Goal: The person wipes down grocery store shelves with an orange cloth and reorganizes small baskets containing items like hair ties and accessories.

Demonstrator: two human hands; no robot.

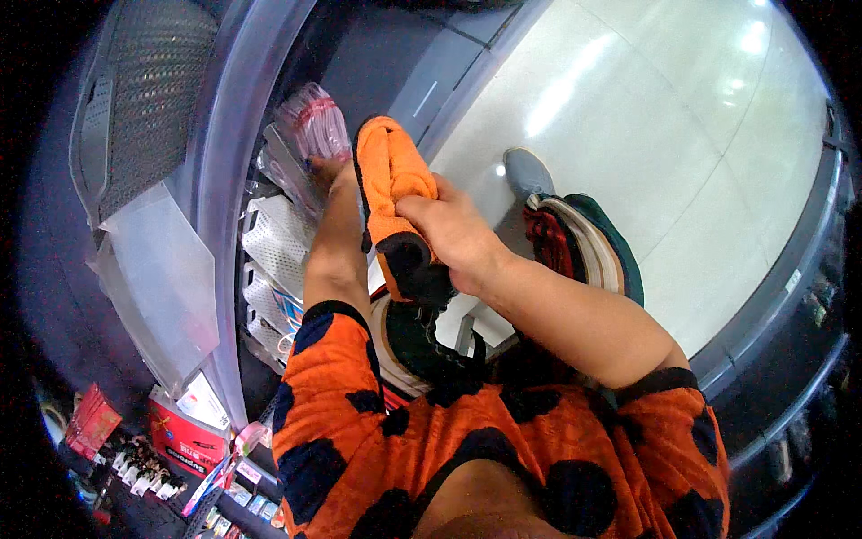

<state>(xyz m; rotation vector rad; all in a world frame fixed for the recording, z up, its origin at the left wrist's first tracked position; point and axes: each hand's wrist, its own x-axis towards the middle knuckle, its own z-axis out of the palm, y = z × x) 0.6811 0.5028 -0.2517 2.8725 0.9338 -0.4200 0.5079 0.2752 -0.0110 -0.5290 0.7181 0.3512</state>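
My right hand (454, 232) grips a folded orange and black knitted cloth item (394, 172), its thumb pressed on the orange fabric. Reaching past the cloth on its left side, my left hand (328, 170) is at the lower end of a bundle of clear plastic bags (316, 121) with a red band or print; its fingers are mostly hidden, so its hold cannot be told. Black fabric with loose threads hangs at the lower end of the orange item.
White perforated plastic baskets (276, 232) stand below my left forearm. Left of them are a grey woven basket (151, 101) and a translucent plastic sheet (161, 263). A red box (185, 431) lies lower left. A grey shoe (528, 172) rests on the tiled floor (646, 128).
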